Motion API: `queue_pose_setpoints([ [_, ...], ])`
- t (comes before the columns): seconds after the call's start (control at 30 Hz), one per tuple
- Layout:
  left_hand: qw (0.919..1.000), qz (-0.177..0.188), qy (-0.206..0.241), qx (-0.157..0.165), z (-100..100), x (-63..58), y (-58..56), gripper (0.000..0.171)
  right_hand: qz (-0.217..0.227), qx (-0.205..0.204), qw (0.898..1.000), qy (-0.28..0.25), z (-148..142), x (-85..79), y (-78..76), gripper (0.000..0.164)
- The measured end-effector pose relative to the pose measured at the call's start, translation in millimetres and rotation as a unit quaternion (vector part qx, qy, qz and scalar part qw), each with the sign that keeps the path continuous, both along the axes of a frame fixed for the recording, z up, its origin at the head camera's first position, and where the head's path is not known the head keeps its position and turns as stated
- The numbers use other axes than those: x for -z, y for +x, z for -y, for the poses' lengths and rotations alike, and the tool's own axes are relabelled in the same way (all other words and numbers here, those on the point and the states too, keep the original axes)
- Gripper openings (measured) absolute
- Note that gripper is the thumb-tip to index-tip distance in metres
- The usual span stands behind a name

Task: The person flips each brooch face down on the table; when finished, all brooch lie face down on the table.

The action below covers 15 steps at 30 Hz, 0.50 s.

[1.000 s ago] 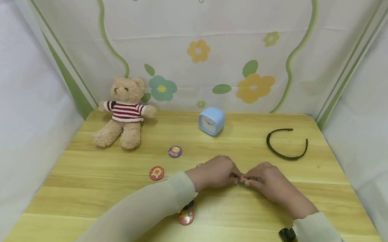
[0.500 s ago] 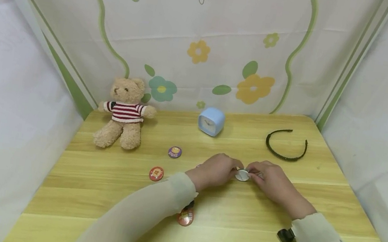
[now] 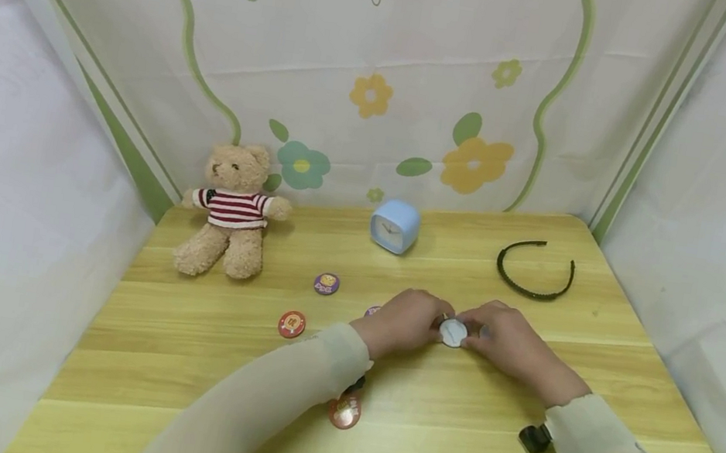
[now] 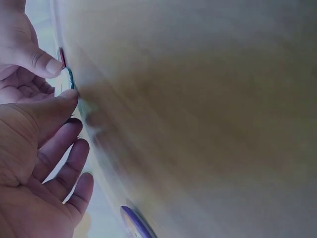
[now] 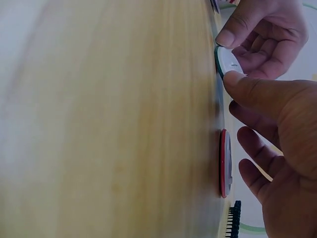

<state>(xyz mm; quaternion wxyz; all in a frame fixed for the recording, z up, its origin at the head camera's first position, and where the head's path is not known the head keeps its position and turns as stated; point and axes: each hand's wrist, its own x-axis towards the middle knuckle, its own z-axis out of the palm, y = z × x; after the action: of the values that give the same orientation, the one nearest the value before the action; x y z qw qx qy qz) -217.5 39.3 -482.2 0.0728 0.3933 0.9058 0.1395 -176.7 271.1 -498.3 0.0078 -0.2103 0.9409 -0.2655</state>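
Note:
Between my two hands is a round pin badge, its white back turned up and a dark green rim visible in the right wrist view. My left hand pinches its left edge. On the opposite edge, my right hand pinches it with thumb and fingertips. The badge's printed front is hidden. Beside my right hand, a red-rimmed badge appears in the right wrist view; the hand mostly covers it from the head view. A purple badge lies near my left hand, partly covered in the head view.
Left of my hands lie another purple badge and a red badge. A further red badge is by my left sleeve. Behind are a teddy bear, a blue clock and a black headband.
The badge between my hands has turned from nearly edge-on, with some orange showing, to its white back facing up. Both hands have stayed in about the same place.

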Motion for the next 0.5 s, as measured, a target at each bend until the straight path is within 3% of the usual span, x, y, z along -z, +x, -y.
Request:
queue_pose_setpoints([
  [0.17, 0.9997, -0.003, -0.022, 0.014, -0.6, -2.8, -0.2, 0.008, -0.024, -0.033, 0.999, 0.019, -0.9, 3.2, -1.3, 0.032],
  [0.5, 0.9997, 0.007, -0.025, 0.003, 0.8, -5.7, 0.1, 0.014, -0.030, -0.059, 0.997, 0.044, -1.5, 4.1, -2.2, 0.028],
])
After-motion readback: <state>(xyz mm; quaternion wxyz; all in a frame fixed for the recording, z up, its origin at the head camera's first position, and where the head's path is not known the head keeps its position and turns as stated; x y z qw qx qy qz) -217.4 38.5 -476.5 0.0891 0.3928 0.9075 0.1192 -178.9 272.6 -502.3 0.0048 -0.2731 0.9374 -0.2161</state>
